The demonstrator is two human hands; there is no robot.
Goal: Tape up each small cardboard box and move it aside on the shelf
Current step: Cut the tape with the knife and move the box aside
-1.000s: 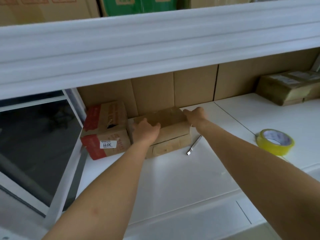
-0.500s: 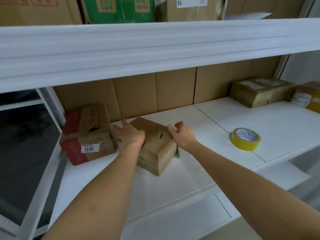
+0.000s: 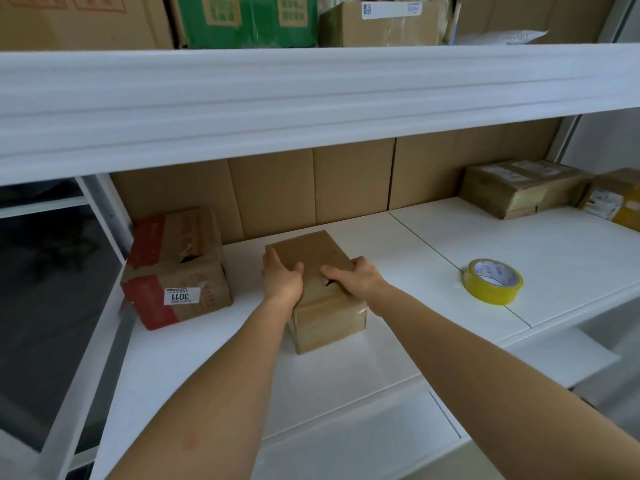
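Note:
A small plain cardboard box (image 3: 329, 317) stands on the white shelf (image 3: 346, 368), its short end facing me. My left hand (image 3: 282, 280) grips its top left edge with the thumb laid over the top. My right hand (image 3: 358, 277) holds the right side of the top, fingers over the flap seam, where a small dark gap shows. A roll of yellow tape (image 3: 493, 281) lies flat on the shelf to the right, well apart from both hands.
A red-and-brown box (image 3: 176, 268) with a white label sits at the far left of the shelf. Taped parcels (image 3: 519, 187) and a yellow-marked parcel (image 3: 620, 199) stand at the back right. Cardboard sheets (image 3: 311, 185) line the back. An upper shelf (image 3: 311, 98) hangs overhead.
Both hands have turned the small box and drawn it away from the red box toward me. It now covers the metal tool that lay beside it.

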